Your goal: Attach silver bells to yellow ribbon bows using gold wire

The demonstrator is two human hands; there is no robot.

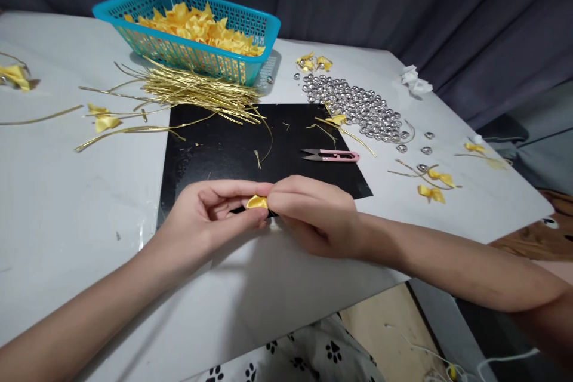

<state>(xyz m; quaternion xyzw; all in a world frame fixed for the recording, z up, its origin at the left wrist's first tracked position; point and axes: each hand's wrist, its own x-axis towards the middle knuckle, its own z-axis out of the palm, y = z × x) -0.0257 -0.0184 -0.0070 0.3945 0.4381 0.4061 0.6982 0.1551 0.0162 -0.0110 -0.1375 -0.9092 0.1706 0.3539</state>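
Note:
My left hand point(215, 215) and my right hand point(313, 215) meet at the near edge of a black mat point(224, 149). Both pinch a small yellow ribbon piece point(256, 202) between their fingertips; most of it is hidden by the fingers. Pink thread snips point(331, 156) lie on the mat just beyond my right hand. A bundle of gold wire ties point(197, 92) lies at the mat's far edge.
A blue basket point(250, 21) full of yellow ribbon pieces stands at the back. A heap of silver beads point(358, 107) lies at the right of the mat. Finished yellow bows point(432, 193) lie near the table's right edge, others point(105, 119) at the left.

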